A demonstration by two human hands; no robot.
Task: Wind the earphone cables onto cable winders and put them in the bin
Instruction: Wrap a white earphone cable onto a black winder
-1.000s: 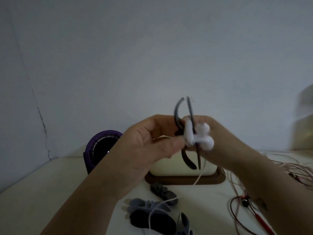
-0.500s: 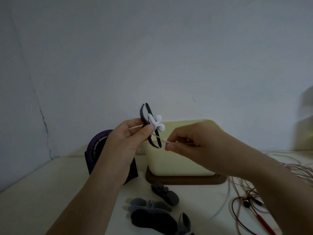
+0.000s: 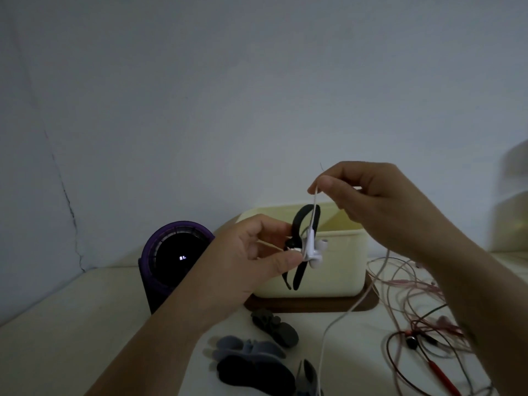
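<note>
Your left hand (image 3: 251,252) pinches the black winder (image 3: 299,224) in front of the bin (image 3: 340,267), and your right hand (image 3: 371,201) pinches the white cable (image 3: 314,208) above it; the cable looks light and limp, so grip close to the winder.

1. The black cable winder (image 3: 299,224), a thin looped strap shape, stands roughly upright in the air in front of the bin, pinched at its middle by the left hand (image 3: 254,252).
2. The white earphones (image 3: 313,250) sit with both buds against the winder's middle. Their white cable (image 3: 338,317) rises past the winder's top to the right hand (image 3: 371,201), which pinches it, then hangs slack down towards the table.
3. The cream bin (image 3: 337,270) is open-topped and stands upright on a dark brown board (image 3: 314,305).
4. Spare winders (image 3: 254,372), grey, blue-grey and black, lie clustered in front of the bin.
5. Pink and red earphone cables (image 3: 414,284) lie tangled and unwound to the right of the bin.
</note>
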